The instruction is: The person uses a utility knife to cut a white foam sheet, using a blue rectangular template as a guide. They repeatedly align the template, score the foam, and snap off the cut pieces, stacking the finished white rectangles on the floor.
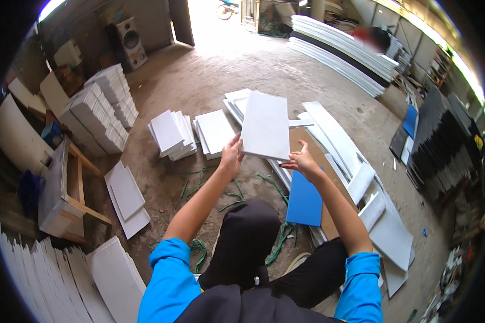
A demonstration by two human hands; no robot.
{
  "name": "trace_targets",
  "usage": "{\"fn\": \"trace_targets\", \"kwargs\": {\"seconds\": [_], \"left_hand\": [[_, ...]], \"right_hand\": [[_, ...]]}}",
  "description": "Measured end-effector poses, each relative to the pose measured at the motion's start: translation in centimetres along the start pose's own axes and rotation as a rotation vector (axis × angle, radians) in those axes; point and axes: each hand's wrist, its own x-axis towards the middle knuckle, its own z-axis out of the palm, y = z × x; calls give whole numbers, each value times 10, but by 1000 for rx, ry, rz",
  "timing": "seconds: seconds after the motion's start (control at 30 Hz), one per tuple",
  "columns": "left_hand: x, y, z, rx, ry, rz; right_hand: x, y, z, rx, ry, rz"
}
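Note:
A white rectangular board (265, 126) is held up and tilted in front of me, above the stacks on the floor. My left hand (232, 154) grips its lower left edge, with the thumb on the near side. At the board's lower right corner is my right hand (304, 161), its fingers spread apart and one pointing up. Its fingertips are at the corner; whether they press on it I cannot tell. Below that hand, a blue board (305, 198) lies on a brown board (329, 222). A stack of white boards (214, 132) sits just beyond my left hand.
Another white stack (170, 133) stands farther left, with two loose boards (126, 196) nearer me. Long white panels (328, 132) and offcuts lie at the right. Green straps (279, 242) litter the floor. A wooden-framed table (70, 188), a loudspeaker (130, 43) and dark stacked sheets (442, 142) stand around.

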Motion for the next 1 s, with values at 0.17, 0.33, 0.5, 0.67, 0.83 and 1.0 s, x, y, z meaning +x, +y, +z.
{"fn": "trace_targets", "kwargs": {"seconds": [0.17,0.33,0.5,0.67,0.83,1.0], "left_hand": [[24,-43,-83,105,166,-37],[64,-66,-155,209,194,39],[110,-79,-202,408,287,111],[152,-74,-213,405,351,168],[156,-67,-224,1071,423,120],[143,-32,-175,1090,291,274]], "right_hand": [[93,69,35,-133,49,109],[171,113,67,-129,86,144],[236,141,98,-93,67,48],[278,155,110,-82,64,-39],[280,156,119,-562,74,-160],[256,115,104,-698,-25,-213]]}}
